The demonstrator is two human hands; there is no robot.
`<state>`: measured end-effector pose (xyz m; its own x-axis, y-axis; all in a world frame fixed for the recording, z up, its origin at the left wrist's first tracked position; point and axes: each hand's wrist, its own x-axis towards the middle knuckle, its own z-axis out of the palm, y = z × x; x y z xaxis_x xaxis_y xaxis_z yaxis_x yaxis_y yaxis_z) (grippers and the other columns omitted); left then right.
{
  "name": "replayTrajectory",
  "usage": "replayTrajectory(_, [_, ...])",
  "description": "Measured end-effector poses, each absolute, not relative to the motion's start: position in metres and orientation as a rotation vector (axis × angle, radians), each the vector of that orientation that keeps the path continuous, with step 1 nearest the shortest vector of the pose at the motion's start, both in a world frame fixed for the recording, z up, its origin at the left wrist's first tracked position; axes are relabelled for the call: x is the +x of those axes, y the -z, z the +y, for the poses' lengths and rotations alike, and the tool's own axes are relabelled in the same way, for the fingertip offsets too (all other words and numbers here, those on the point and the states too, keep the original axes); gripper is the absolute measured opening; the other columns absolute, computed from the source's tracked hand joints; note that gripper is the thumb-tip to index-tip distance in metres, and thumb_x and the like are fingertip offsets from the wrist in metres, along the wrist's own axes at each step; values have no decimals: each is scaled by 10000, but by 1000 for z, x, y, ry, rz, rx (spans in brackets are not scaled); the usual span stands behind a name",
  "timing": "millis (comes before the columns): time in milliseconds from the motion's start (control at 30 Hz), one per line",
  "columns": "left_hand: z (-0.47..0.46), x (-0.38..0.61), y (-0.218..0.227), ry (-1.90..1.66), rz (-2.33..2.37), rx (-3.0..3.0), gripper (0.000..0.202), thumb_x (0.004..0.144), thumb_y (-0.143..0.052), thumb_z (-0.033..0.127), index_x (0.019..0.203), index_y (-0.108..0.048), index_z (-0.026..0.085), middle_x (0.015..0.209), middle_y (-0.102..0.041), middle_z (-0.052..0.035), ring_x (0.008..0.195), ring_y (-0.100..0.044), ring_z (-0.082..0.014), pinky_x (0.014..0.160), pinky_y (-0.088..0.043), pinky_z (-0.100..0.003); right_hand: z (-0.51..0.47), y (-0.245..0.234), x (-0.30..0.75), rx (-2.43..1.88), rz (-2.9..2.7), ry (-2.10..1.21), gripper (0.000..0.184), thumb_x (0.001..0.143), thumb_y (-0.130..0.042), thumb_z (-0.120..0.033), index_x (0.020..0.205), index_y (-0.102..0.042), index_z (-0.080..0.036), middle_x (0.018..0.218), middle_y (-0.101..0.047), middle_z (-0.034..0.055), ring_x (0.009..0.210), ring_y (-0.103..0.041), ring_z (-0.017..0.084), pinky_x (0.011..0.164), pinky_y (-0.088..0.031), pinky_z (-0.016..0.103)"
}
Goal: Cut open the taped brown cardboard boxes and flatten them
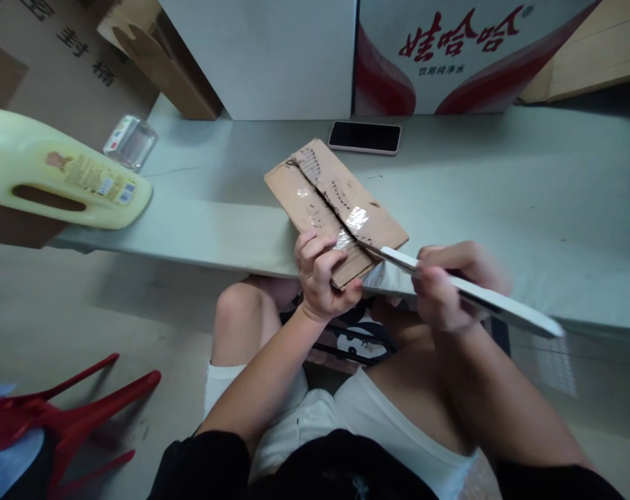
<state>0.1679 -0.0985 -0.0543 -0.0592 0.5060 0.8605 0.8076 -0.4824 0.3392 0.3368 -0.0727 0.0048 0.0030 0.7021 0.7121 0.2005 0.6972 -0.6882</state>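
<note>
A small brown cardboard box [356, 191] lies tilted across the table's near edge. A dark slit runs along its top, with ink marks and shiny bits of clear tape beside it. My left hand [322, 278] is closed around the box's near left corner, fingers on top. My right hand [450, 288], slightly blurred, grips a white-handled utility knife [523, 314]. The knife's blade meets the near end of the slit; whether its tip is inside the box I cannot tell.
A phone [365, 137] lies behind the box. At left are a pale yellow jug [69, 170] and a clear plastic case [132, 142]. White cartons [273, 59] line the back of the pale table [502, 194]. A red stool [80, 417] stands on the floor.
</note>
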Motion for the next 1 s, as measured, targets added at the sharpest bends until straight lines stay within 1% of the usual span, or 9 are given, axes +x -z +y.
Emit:
replayTrajectory(133, [-105, 157, 51, 1619, -1406, -2009, 373, 913, -524, 514, 1181, -519, 255, 1198, -602, -99, 1187, -579, -261, 1131, -427, -521, -61, 5, 333, -786, -1304, -368, 169, 1035, -387, -412, 1057, -511, -300, 616, -364, -76, 359, -325, 99, 367, -305, 260])
replayTrajectory(267, [-120, 127, 52, 1755, -1549, -1980, 429, 875, -574, 556, 1215, -491, 308, 1405, -545, -101, 1363, -513, -304, 1149, -405, -571, -45, 14, 338, -1077, -1634, -443, 201, 990, -508, -346, 1163, -560, -259, 859, -621, 15, 652, -606, 161, 607, -517, 320])
replayTrajectory(367, [-128, 100, 56, 1924, -1641, -1790, 434, 851, -629, 554, 1176, -499, 298, 1439, -532, -113, 1396, -509, -309, 1172, -391, -567, -35, 23, 341, -1303, -1972, -503, 376, 925, -564, -297, 1294, -594, -232, 1110, -689, 95, 892, -669, 246, 739, -545, 396])
replayTrajectory(467, [-133, 79, 56, 1985, -1829, -1559, 383, 891, -611, 529, 1149, -503, 267, 1320, -612, -126, 1287, -605, -273, 1058, -512, -502, -28, 32, 339, -1499, -2212, -643, 571, 895, -573, -285, 1454, -524, -183, 1309, -651, 176, 1039, -668, 332, 808, -550, 470])
replayTrajectory(533, [-135, 69, 53, 2042, -1968, -1463, 389, 885, -639, 514, 1154, -489, 276, 1273, -640, -125, 1248, -630, -260, 797, -599, -379, -25, 37, 335, -1583, -2312, -710, 687, 869, -606, -279, 1526, -453, -147, 1380, -619, 215, 1180, -626, 394, 934, -524, 557])
replayTrajectory(600, [-135, 63, 49, 2126, -2038, -1426, 431, 835, -698, 480, 1156, -479, 295, 1293, -641, -125, 1246, -633, -262, 611, -558, -286, -25, 40, 331, -1639, -2384, -736, 777, 842, -655, -290, 1564, -406, -149, 1466, -565, 229, 1355, -513, 446, 1067, -436, 643])
replayTrajectory(767, [-127, 62, 35, 2205, -2129, -1336, 429, 737, -724, 375, 1103, -518, 291, 1236, -673, -94, 1149, -683, -253, 582, -568, -266, -30, 41, 325, -1666, -2529, -795, 826, 786, -764, -391, 1543, -467, -245, 1703, -252, 192, 1562, -150, 531, 1183, -214, 749])
replayTrajectory(900, [-120, 73, 30, 2208, -2405, -1110, 275, 832, -638, 446, 1002, -529, 258, 879, -651, -14, 699, -701, -160, 504, -570, -263, -39, 39, 316, -1526, -2582, -777, 655, 863, -681, -470, 1468, -559, -253, 1725, -211, 163, 1577, -121, 510, 1207, -154, 740])
replayTrajectory(1000, [-115, 80, 33, 2229, -2461, -1006, 293, 845, -627, 473, 990, -527, 238, 757, -604, 15, 581, -655, -137, 483, -570, -267, -40, 39, 309, -1445, -2652, -786, 675, 881, -646, -480, 1484, -542, -195, 1714, -244, 179, 1579, -133, 497, 1228, -148, 717])
